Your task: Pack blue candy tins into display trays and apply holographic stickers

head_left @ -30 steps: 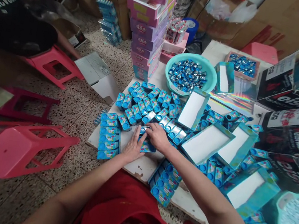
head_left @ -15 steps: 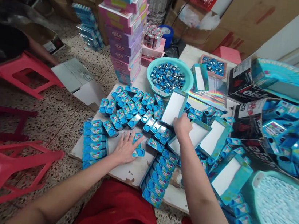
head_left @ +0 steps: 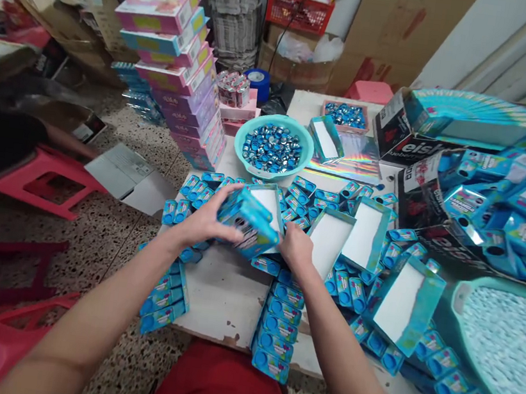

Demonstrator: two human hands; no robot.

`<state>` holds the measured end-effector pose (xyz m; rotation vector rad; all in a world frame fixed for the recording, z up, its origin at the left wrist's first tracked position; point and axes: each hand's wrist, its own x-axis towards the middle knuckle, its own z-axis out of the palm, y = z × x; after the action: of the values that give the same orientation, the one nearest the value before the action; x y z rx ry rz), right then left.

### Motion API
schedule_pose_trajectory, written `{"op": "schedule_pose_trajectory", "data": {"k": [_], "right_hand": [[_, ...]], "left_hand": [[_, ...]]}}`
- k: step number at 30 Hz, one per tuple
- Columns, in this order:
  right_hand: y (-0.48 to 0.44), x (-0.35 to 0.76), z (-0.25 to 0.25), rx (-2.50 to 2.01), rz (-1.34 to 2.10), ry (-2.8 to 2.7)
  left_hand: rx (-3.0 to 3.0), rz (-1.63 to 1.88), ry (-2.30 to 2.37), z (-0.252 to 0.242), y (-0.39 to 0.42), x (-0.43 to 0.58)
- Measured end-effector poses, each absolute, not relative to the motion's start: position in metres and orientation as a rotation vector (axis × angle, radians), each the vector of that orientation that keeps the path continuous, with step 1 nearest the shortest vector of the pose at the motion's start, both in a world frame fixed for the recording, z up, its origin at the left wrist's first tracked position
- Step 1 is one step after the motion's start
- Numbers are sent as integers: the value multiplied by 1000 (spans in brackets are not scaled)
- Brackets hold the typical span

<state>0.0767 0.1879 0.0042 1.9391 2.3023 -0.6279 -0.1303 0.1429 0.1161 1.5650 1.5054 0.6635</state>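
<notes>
Both my hands hold one blue open display tray [head_left: 255, 218] tilted above the white board table [head_left: 230, 296]. My left hand [head_left: 204, 221] grips its left side, fingers curled over the edge. My right hand [head_left: 296, 246] clasps its right lower corner. Many small blue candy boxes [head_left: 278, 325] lie in rows on the table around and under the tray. Three more open blue trays with white insides [head_left: 365, 233] lie to the right.
A teal bowl of blue caps [head_left: 273, 147] stands behind the tray. A stack of pink and purple cartons [head_left: 178, 63] rises at the back left. A large teal basin of white pieces [head_left: 509, 352] sits at right. Pink stools [head_left: 37, 177] stand on the floor at left, beside a person in black.
My right hand pulled a tray from the pile toward me. My left hand left the small boxes on the table and took hold of the tray's left side. The camera tilted up.
</notes>
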Motion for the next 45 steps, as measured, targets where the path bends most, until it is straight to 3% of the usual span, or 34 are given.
{"op": "schedule_pose_trajectory", "data": {"k": [8,13,17,21,25,28,32,39,45], "right_hand": [[179,80,5,2011,-592,2268],[181,81,-7,2049,-560,2265],[174,89,-14,2192,-496,2375],[136,79,-17,2264,-428,2987],[90,26,-23,1734,-990,3370],[85,-19,-28,1625,-1119,3295],[111,-57,-22,1650,-847,3017],[127,-78,-3,1623,-561,2748],[132,-83,-5,1705,-597,2633]], "left_hand": [[2151,31,1637,61,260,-91],[2428,-48,1564,44,269,-77],[2401,-56,1446,62,275,-106],[2321,82,1580,92,222,-185],[2080,-288,1833,78,113,-234],[1984,-399,2034,48,55,-228],[1430,-86,2421,23,28,-191],[684,548,2422,0,54,-157],[366,533,2569,-5,93,-163]]}}
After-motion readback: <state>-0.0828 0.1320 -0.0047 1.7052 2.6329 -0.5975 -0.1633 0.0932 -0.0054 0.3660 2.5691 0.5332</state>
